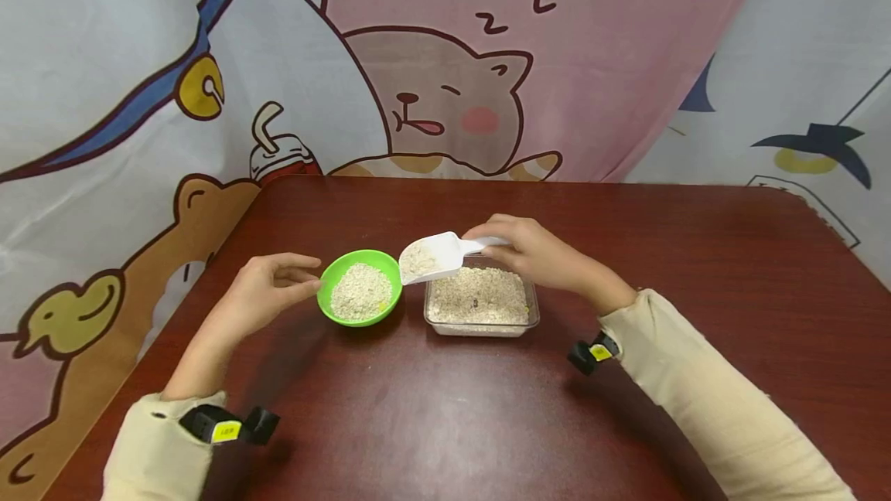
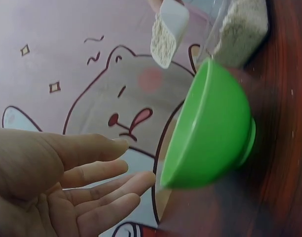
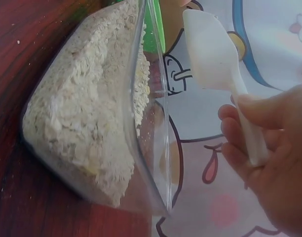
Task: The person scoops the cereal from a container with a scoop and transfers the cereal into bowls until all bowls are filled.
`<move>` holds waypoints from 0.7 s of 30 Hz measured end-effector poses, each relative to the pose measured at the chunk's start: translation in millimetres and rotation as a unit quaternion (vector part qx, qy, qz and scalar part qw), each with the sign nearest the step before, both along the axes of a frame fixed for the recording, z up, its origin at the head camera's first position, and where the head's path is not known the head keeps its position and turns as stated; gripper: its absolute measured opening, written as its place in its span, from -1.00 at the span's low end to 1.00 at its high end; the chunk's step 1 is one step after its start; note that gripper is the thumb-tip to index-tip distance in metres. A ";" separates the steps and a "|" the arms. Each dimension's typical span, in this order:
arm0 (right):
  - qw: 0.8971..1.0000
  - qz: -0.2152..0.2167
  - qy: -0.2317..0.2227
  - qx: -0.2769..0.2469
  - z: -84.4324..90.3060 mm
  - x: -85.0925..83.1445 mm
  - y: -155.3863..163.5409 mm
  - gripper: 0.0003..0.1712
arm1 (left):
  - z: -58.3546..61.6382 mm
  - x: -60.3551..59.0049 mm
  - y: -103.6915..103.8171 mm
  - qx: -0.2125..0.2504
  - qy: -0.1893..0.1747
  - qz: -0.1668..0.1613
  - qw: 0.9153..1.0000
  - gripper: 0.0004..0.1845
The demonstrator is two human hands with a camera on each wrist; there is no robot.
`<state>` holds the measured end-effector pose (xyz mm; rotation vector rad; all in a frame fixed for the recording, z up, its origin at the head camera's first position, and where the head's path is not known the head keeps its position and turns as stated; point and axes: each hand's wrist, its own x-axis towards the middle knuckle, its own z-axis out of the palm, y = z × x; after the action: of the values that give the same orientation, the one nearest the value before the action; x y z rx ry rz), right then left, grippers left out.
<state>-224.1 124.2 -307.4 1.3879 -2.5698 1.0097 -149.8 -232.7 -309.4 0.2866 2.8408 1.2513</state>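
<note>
A green bowl [image 1: 359, 287] holding oats stands on the dark red table [image 1: 445, 408]. To its right is a clear rectangular container [image 1: 482, 301] full of oats. My right hand [image 1: 536, 253] grips the handle of a white scoop [image 1: 435, 257] loaded with oats, held just above the bowl's right rim. My left hand [image 1: 267, 288] rests beside the bowl's left side, fingers relaxed and fingertips close to the rim. In the left wrist view the bowl [image 2: 210, 133] sits just past my fingers [image 2: 116, 185], with the scoop [image 2: 167, 32] above it. The right wrist view shows the scoop [image 3: 215, 54] and the container [image 3: 92, 118].
A cartoon-printed cloth [image 1: 445, 60] hangs behind and to both sides of the table. The table's left edge [image 1: 160, 308] runs close to my left forearm. Bare tabletop lies in front of the bowl and to the right of the container.
</note>
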 end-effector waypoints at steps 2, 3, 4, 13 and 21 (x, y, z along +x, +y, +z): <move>1.000 0.003 -0.007 0.003 -0.7 -1.5 -3.7 -0.68 | -3.4 -1.9 -5.6 -0.006 0.000 0.000 1.000 -0.62; 1.000 0.005 -0.010 0.005 -1.1 -2.2 -5.7 -0.68 | -5.4 -2.9 -8.0 -0.005 -0.001 -0.003 1.000 -0.62; 1.000 0.006 -0.012 0.007 -1.4 -3.0 -7.7 -0.68 | -7.6 -3.8 -10.2 -0.003 0.000 -0.008 1.000 -0.62; 0.999 0.020 -0.009 0.033 0.5 -9.2 -27.2 -0.68 | -25.0 -9.8 -17.7 0.046 -0.018 -0.058 0.997 -0.64; 0.998 0.026 0.005 0.061 5.4 -13.3 -40.7 -0.70 | -29.2 -12.4 -16.6 0.055 -0.028 -0.064 0.996 -0.64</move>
<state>-237.5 83.5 -302.0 1.4922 -2.6424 0.8627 -162.1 -249.3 -338.6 0.4218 2.6645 1.3693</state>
